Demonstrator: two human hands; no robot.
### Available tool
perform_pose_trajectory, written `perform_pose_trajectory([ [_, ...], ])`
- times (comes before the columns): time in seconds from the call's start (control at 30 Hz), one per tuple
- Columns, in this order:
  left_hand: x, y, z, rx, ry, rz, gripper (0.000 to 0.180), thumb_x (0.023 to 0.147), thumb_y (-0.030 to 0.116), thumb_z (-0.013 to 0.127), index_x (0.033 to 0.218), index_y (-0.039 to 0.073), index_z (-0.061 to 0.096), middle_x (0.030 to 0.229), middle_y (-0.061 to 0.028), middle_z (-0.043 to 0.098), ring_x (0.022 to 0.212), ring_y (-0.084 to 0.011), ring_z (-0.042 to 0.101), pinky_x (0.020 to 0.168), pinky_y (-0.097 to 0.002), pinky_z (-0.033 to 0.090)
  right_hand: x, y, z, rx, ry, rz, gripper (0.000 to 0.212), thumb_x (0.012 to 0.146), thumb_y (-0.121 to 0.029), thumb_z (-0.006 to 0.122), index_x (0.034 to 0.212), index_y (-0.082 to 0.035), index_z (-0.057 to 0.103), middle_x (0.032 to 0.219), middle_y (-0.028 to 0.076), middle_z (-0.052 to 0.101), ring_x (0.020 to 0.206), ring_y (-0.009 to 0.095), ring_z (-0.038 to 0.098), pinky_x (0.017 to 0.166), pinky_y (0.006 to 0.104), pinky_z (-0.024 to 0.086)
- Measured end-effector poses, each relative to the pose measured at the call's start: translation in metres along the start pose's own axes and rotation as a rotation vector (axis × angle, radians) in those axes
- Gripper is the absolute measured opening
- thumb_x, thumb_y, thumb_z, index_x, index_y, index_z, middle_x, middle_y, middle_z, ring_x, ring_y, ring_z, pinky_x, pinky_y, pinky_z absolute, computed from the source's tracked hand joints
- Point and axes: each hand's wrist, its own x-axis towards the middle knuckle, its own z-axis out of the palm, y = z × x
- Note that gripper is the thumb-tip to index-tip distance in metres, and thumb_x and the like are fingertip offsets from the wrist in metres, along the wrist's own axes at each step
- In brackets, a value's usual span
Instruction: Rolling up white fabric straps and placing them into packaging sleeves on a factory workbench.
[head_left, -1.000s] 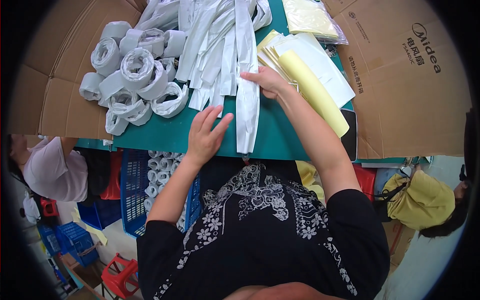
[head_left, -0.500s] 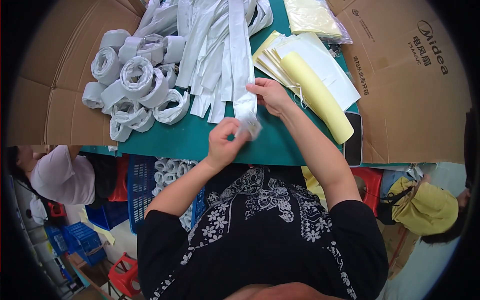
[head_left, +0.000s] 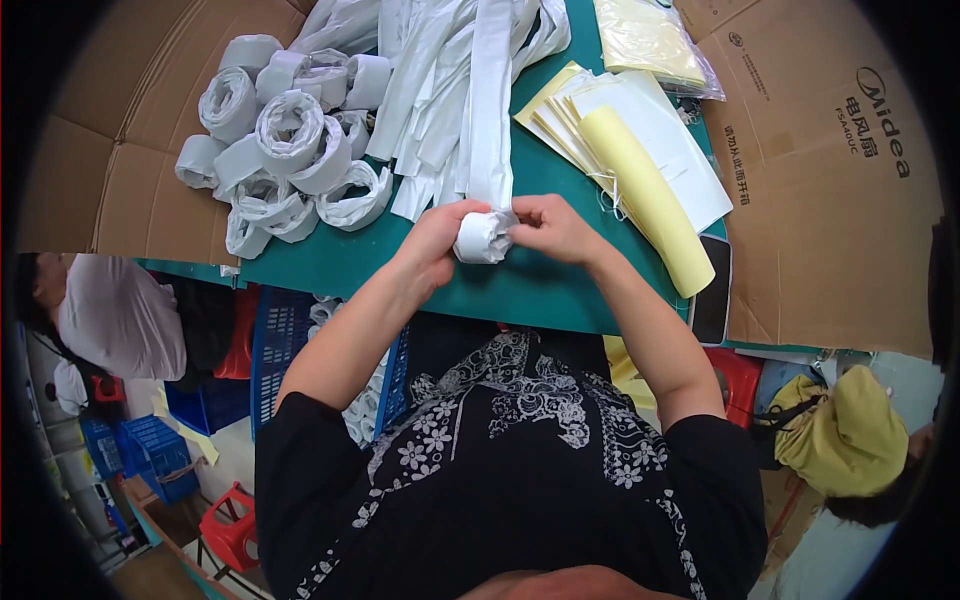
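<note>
Between my two hands a white plastic strip is wound into a small roll near the table's front edge. Its unrolled length runs away from me over a pile of similar flat strips. My left hand is closed round the left side of the roll. On the other side, my right hand pinches the roll's right edge with thumb and fingers. Several finished-looking white rolls lie heaped to the left on the green table.
Yellow and white sheets, a rolled yellow sheet and a dark flat device lie at the right. Cardboard walls flank the table. A blue basket of white rolls stands below. Two people sit at either side.
My left hand has moved to the roll's left side and my right hand down to its right side. The strip's end, loosely bunched before, is now a thicker roll. The view has shifted slightly.
</note>
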Motion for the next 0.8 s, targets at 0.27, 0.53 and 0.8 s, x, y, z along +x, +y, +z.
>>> perform_pose_trajectory([
  [0.27,0.023,-0.019,-0.019,0.232,0.025,0.190,0.035,0.092,0.034,0.050,0.095,0.000,0.059,0.074,-0.0009,0.057,0.072,-0.0110,0.055,0.073,-0.0269,0.044,-0.016,-0.011,0.033,0.022,0.436,0.155,0.033,0.080,-0.032,0.066,0.068,0.000,0.063,0.056,-0.001,0.056,0.048,0.008,0.044,0.044,0.0253,0.033],
  [0.53,0.002,-0.036,-0.016,1.362,-0.020,1.634,0.033,0.063,0.014,0.074,0.092,0.003,0.062,0.101,-0.0085,0.054,0.093,-0.0265,0.052,0.079,-0.0370,0.043,-0.029,-0.006,0.037,0.660,0.337,0.619,0.022,0.088,-0.032,0.055,0.083,-0.013,0.064,0.074,-0.001,0.061,0.052,0.005,0.045,0.042,0.0222,0.030],
  [0.8,-0.018,-0.036,-0.007,1.300,-0.246,1.804,0.021,0.061,0.005,0.067,0.081,0.001,0.063,0.096,-0.0103,0.061,0.097,-0.0265,0.058,0.081,-0.0380,0.048,-0.021,-0.006,0.025,1.217,-0.093,0.168,0.048,0.084,-0.016,0.058,0.127,-0.003,0.042,0.110,0.010,0.057,0.102,0.020,0.058,0.090,0.0350,0.048],
])
